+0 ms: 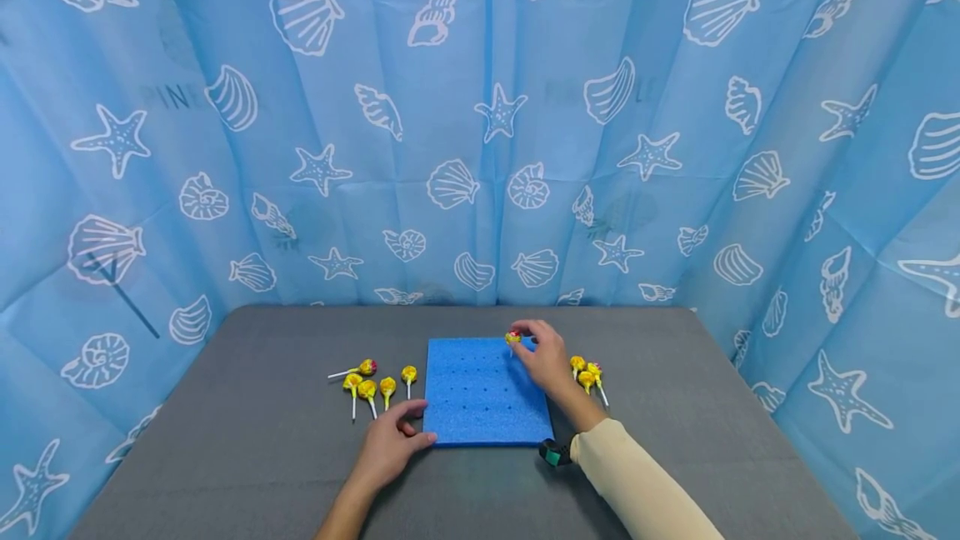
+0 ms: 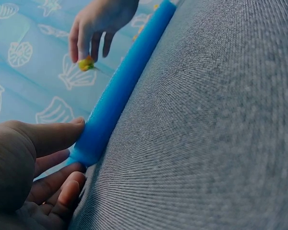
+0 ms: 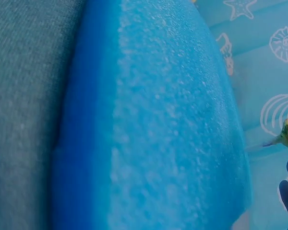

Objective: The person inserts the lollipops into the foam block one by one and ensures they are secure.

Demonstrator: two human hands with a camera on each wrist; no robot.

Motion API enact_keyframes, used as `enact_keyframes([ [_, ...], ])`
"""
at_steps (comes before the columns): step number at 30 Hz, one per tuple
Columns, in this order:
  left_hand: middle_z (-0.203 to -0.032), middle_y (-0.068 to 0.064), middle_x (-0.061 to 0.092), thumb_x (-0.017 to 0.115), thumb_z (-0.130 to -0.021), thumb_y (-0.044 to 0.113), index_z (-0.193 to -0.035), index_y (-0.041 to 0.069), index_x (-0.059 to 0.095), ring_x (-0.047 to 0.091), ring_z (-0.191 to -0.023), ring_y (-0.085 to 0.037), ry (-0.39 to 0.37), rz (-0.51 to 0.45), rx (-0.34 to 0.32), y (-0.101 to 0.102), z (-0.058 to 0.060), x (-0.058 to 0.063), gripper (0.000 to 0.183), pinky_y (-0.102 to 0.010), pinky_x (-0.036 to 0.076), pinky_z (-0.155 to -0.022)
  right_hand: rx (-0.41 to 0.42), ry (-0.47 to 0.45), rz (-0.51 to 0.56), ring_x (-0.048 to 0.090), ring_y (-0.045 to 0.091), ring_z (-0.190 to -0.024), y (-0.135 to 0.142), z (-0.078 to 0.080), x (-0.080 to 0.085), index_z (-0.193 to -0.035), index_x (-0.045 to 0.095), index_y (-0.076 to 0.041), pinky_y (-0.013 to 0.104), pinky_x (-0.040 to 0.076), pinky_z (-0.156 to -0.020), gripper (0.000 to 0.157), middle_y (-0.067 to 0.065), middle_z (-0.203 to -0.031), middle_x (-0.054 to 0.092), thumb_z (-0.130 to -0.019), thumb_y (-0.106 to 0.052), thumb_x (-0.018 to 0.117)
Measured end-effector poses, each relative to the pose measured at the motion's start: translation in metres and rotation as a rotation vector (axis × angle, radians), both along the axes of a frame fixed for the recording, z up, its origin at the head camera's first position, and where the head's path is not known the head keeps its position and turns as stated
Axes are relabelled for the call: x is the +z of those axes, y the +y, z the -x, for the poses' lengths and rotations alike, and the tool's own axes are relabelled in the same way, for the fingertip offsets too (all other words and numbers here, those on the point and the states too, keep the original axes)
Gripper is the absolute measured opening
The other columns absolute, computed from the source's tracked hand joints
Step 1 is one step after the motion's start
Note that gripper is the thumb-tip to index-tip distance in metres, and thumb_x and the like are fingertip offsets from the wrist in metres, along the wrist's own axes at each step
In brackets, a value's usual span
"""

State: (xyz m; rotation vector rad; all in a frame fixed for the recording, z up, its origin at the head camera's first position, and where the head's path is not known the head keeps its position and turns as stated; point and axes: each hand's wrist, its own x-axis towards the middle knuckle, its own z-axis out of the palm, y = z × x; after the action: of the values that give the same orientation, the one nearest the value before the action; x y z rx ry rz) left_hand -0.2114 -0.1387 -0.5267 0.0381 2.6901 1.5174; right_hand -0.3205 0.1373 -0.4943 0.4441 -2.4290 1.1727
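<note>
A blue foam board (image 1: 487, 423) with rows of small holes lies flat in the head view. My left hand (image 1: 390, 444) grips its near left corner, thumb and fingers on either side of it in the left wrist view. Over the far right part of the board, my right hand (image 1: 543, 357) pinches a yellow-wrapped lollipop (image 1: 513, 338) by its head. Its stick (image 3: 271, 143) points toward the board in the right wrist view. Several yellow lollipops (image 1: 367, 390) lie left of the board, and more lollipops (image 1: 586, 381) lie to its right.
A grey cloth-covered table (image 1: 262, 440) bears everything. Behind it hangs a blue curtain (image 1: 480, 148) with white shell and starfish prints. A black band (image 1: 553, 452) with a green patch sits by the right wrist, near the board's front right corner.
</note>
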Motion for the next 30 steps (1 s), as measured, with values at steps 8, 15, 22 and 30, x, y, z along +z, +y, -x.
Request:
enact_keyframes([
  [8,-0.109,-0.005,0.062,0.082,-0.079,0.022,-0.124,0.011,0.064,0.05,-0.078,-0.018,0.005,0.004,-0.002,0.002,-0.002,0.002,0.05,-0.033,0.04,-0.066,0.01,-0.004,-0.024,0.058,0.026,-0.105,0.011,-0.003,0.003,-0.115,0.066,-0.006,0.045,0.047,-0.09,0.029,0.009,-0.11,0.064,-0.087,-0.008,0.073],
  [15,-0.109,-0.005,0.061,0.082,-0.078,0.022,-0.123,0.012,0.064,0.05,-0.078,-0.018,0.013,-0.003,-0.001,0.001,-0.002,0.002,0.05,-0.033,0.04,-0.066,0.02,0.036,-0.085,0.056,0.029,-0.107,0.027,-0.008,0.004,-0.117,0.066,-0.004,0.048,0.045,-0.09,0.033,0.012,-0.113,0.064,-0.085,-0.009,0.075],
  [22,-0.108,-0.005,0.062,0.083,-0.078,0.021,-0.122,0.012,0.065,0.05,-0.077,-0.017,0.029,-0.008,-0.005,0.0,-0.002,0.002,0.049,-0.032,0.04,-0.066,-0.021,0.026,-0.115,0.055,0.032,-0.107,0.043,-0.017,-0.001,-0.117,0.065,-0.002,0.051,0.045,-0.087,0.035,0.014,-0.114,0.063,-0.084,-0.005,0.076],
  [30,-0.108,-0.005,0.061,0.083,-0.077,0.021,-0.122,0.012,0.065,0.05,-0.077,-0.017,0.031,-0.007,0.001,0.0,-0.001,0.001,0.05,-0.032,0.04,-0.066,-0.081,0.025,-0.187,0.052,0.036,-0.107,0.059,-0.024,-0.007,-0.115,0.066,-0.001,0.054,0.041,-0.09,0.035,0.017,-0.116,0.063,-0.081,-0.004,0.077],
])
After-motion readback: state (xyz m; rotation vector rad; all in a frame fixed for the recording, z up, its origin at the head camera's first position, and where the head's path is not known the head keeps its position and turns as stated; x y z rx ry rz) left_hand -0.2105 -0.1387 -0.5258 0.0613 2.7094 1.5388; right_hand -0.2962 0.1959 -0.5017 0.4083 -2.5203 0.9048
